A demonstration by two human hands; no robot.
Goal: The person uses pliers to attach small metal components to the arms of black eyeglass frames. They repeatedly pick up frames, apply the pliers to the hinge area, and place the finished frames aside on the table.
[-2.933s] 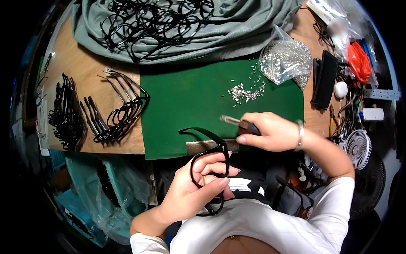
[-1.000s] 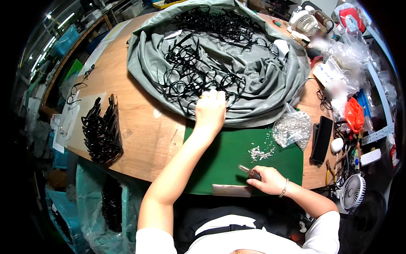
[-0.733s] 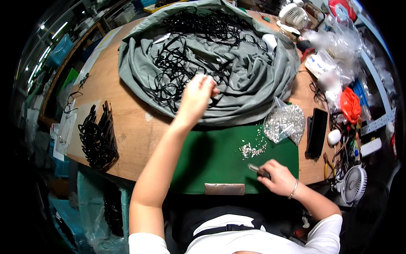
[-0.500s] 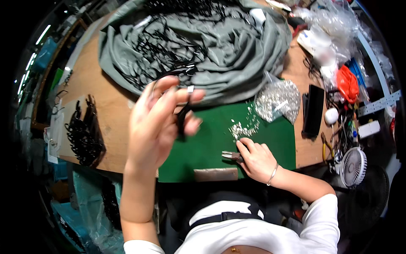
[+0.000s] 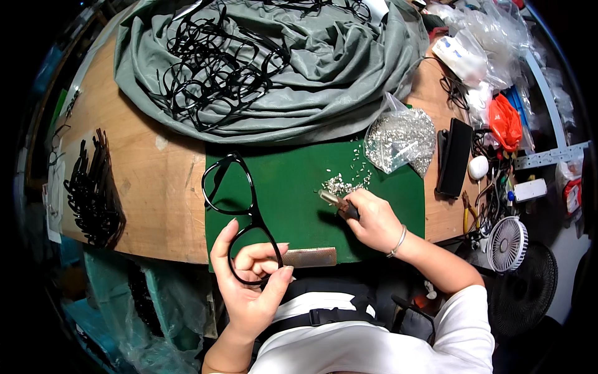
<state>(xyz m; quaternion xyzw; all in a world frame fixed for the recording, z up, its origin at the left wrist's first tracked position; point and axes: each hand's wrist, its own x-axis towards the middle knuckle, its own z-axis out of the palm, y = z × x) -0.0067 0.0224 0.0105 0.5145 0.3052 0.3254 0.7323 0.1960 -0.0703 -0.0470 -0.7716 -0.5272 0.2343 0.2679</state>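
A black eyeglass frame (image 5: 254,210) is gripped at one rim by the thumb and fingers of my left hand (image 5: 248,292). It stands tilted over the left part of the green mat (image 5: 286,171), its two rims one above the other. In my closed right hand (image 5: 375,223) is a pair of pliers (image 5: 338,202), jaws pointing left. Those jaws lie beside a loose heap of tiny silvery metal pieces (image 5: 338,184). Just beyond the heap rests a clear plastic bag (image 5: 395,146) full of similar pieces. A flat metal bar (image 5: 311,257) lies at the mat's front edge.
Grey cloth (image 5: 336,112) covers the far table, bearing a tangle of black eyeglass frames (image 5: 218,68). More black frames (image 5: 93,193) are bunched at the left. Along the right are a black case (image 5: 455,156), yellow-handled pliers (image 5: 468,212), cables and a small white fan (image 5: 506,243).
My left hand has come down and toward me from near the cloth, with the eyeglass frame now plainly in it. The pliers have turned, their jaws now closer to the metal pieces.
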